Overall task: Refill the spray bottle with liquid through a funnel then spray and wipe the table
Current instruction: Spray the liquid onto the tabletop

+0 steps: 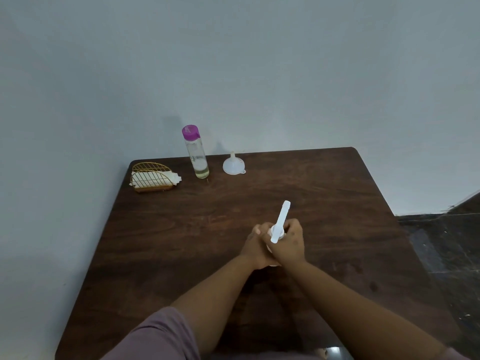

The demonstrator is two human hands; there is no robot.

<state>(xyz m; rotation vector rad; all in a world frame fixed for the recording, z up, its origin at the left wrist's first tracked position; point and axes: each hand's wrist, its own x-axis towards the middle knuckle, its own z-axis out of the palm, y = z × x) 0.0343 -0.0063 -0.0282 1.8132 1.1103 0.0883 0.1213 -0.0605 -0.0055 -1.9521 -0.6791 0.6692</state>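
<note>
Table (pixel 324 193) dark wood, matt; funnel (pixel 233 166) translucent plastic; napkin holder (pixel 150 170) gold wire metal.

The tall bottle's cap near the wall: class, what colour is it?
Purple-pink (magenta); the cap shows clearly in the head view, atop the clear bottle.

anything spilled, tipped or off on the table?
No spill shows. The funnel sits upside down, spout up, beside the upright purple-capped bottle. Napkins poke out of the gold wire holder. Otherwise tidy.
</note>
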